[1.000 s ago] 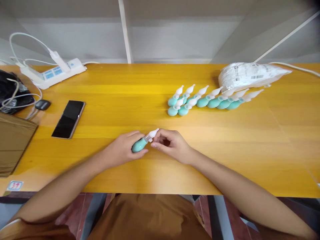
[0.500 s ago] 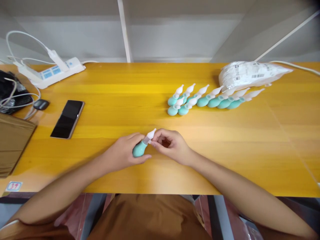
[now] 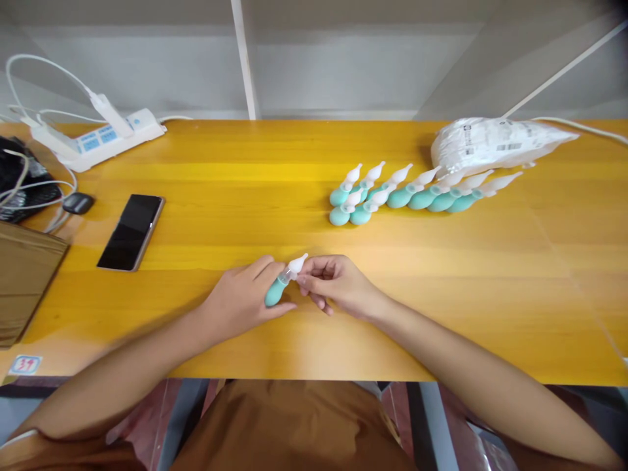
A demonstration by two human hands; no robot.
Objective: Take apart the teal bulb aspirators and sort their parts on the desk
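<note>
in the head view, the lower fingers of the right hand (image 3: 346, 286) have been uncurled since the earlier frame. its thumb and forefinger are pinched at the clear neck of the bulb (image 3: 277, 293). the bulb, tip pointed far right, is gripped by the half-curled left hand (image 3: 244, 294), thumb stretched out, over the table's (image 3: 235, 196) near middle.
</note>
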